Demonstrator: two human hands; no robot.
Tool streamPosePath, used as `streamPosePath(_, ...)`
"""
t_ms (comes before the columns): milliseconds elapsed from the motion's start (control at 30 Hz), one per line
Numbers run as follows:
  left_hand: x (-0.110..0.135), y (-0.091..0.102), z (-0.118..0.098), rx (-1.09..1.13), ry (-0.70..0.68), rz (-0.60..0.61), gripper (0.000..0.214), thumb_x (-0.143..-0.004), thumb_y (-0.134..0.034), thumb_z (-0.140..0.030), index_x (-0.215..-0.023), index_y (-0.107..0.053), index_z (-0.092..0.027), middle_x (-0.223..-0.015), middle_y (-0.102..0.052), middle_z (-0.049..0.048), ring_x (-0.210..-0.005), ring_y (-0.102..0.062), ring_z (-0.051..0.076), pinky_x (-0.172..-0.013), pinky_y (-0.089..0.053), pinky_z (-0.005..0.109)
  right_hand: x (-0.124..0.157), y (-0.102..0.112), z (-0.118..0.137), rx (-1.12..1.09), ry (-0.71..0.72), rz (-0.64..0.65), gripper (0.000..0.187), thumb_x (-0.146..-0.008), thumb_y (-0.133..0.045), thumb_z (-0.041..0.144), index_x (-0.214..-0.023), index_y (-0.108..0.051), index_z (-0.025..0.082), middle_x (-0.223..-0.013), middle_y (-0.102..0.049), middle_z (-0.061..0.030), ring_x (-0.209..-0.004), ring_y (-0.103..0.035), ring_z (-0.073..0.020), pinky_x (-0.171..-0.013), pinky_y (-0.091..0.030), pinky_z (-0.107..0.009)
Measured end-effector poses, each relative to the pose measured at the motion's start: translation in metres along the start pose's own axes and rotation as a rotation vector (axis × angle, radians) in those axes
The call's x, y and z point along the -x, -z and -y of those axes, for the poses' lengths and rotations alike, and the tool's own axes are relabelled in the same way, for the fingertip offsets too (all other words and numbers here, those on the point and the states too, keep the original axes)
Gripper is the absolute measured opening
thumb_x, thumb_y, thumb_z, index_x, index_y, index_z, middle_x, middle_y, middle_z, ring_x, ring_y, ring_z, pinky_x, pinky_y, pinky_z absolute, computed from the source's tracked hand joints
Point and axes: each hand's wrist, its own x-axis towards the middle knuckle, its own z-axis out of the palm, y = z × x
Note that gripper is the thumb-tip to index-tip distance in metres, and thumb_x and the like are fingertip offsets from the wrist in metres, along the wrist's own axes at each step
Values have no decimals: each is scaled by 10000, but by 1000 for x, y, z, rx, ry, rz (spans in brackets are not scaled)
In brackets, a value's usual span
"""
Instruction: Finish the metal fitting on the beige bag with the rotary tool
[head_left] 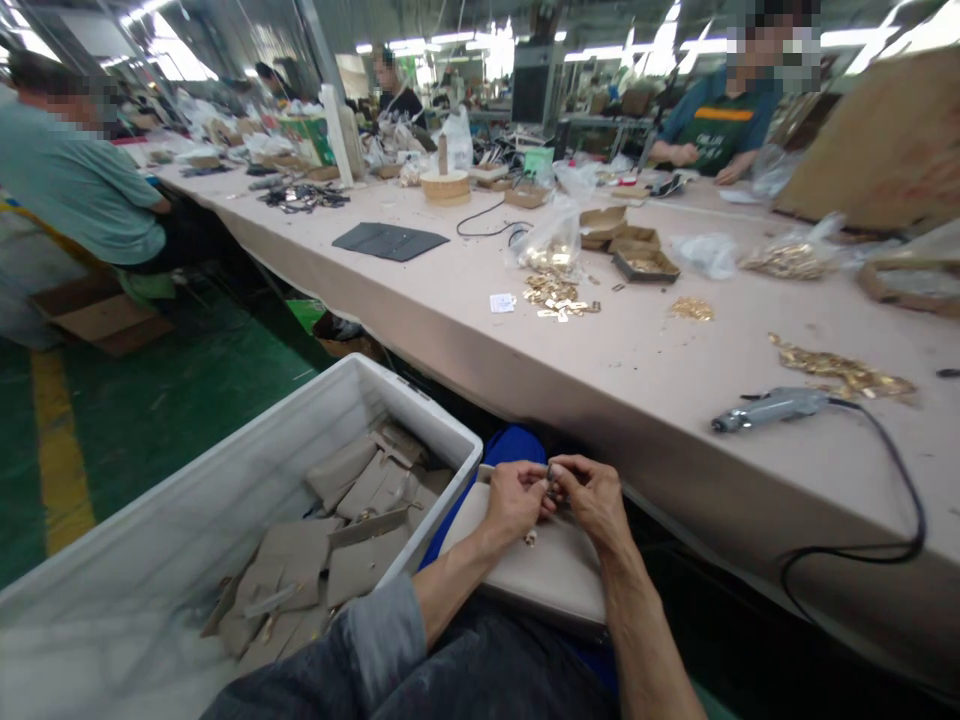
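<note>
My left hand (512, 500) and my right hand (594, 497) meet over my lap, fingertips pinched together on a small metal fitting (553, 484). The fitting sits at the top edge of a beige leather bag piece (540, 575) that lies across my lap under both hands. A small gold part (530, 539) shows just below my left hand. Both hands are closed in a pinch; the fitting itself is too small to make out in detail.
A white plastic bin (247, 460) with several beige leather pieces stands at my left. On the long table (465, 300) lie a grey electric screwdriver (769, 408) with a black cord, heaps of gold hardware (559, 297), small boxes (645, 264). Other people work at the far side.
</note>
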Motion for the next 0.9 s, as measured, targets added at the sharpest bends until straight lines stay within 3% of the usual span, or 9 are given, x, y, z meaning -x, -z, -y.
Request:
streamPosePath(167, -5, 1, 4, -41, -15, 114, 384, -912, -641, -468, -835, -743, -106, -741, -743, 95, -551, -691, 165, -461, -542, 207, -2, -6, -4, 6, 84, -6, 331, -855, -724, 480, -881, -791, 157, -795, -708, -59, -587, -604, -169, -571, -482, -281)
streamPosePath(267, -11, 0, 5, -4, -13, 119, 434, -865, -666, -525, -762, -718, -107, -673, -725, 89, -518, -674, 161, -468, -527, 209, -2, -13, -5, -10, 45, -27, 370, -852, -718, 512, -897, -790, 151, -747, -697, -61, -520, -577, -170, -518, -461, -288)
streamPosePath(367, -12, -1, 6, -3, 21, 77, 475, -810, -693, -579, -754, -721, -109, -629, -711, 85, -481, -653, 159, -452, -502, 216, 1, -4, 7, 37, 36, -120, 423, -836, -730, 560, -967, -795, 163, -788, -727, -88, -611, -653, -232, -565, -524, -324)
streamPosePath(467, -13, 0, 10, 3, 69, 38, 524, -747, -723, -630, -746, -726, -107, -637, -723, 101, -473, -656, 171, -452, -502, 233, 1, 40, 35, 205, 156, -439, 460, -859, -712, 584, -1104, -780, 201, -897, -752, -105, -719, -691, -267, -662, -565, -361)
streamPosePath(600, -15, 2, 13, 13, 57, 69, 493, -769, -708, -605, -751, -728, -113, -585, -707, 92, -489, -669, 176, -488, -522, 237, -21, 137, 68, 569, 249, -1004, 450, -886, -652, 575, -1099, -753, 191, -880, -738, -158, -796, -696, -326, -814, -546, -460)
streamPosePath(667, -16, 1, 12, 13, 51, 64, 478, -767, -701, -592, -749, -727, -115, -580, -707, 92, -482, -665, 174, -486, -520, 237, -41, 181, 73, 711, 172, -1066, 457, -835, -671, 605, -1003, -734, 184, -835, -725, -191, -904, -696, -403, -913, -512, -569)
streamPosePath(733, -17, -1, 11, 10, 59, 65, 475, -757, -692, -586, -741, -723, -112, -583, -708, 98, -478, -665, 176, -479, -520, 239, -63, 212, 70, 738, 41, -1068, 475, -706, -753, 660, -789, -665, 201, -814, -703, -244, -976, -681, -475, -917, -499, -637)
streamPosePath(833, -17, -3, 10, 4, 64, 61, 475, -741, -683, -584, -736, -718, -110, -614, -720, 108, -492, -680, 190, -469, -523, 247, -91, 233, 61, 662, -104, -1117, 505, -518, -848, 597, -605, -474, 270, -786, -688, -248, -1004, -676, -506, -880, -520, -650)
streamPosePath(900, -16, -4, 10, -4, 59, 58, 484, -736, -690, -596, -736, -716, -112, -624, -722, 106, -500, -688, 196, -471, -528, 252, -102, 237, 56, 511, -90, -1127, 521, -449, -878, 477, -584, -410, 291, -712, -668, -197, -964, -688, -483, -817, -554, -610)
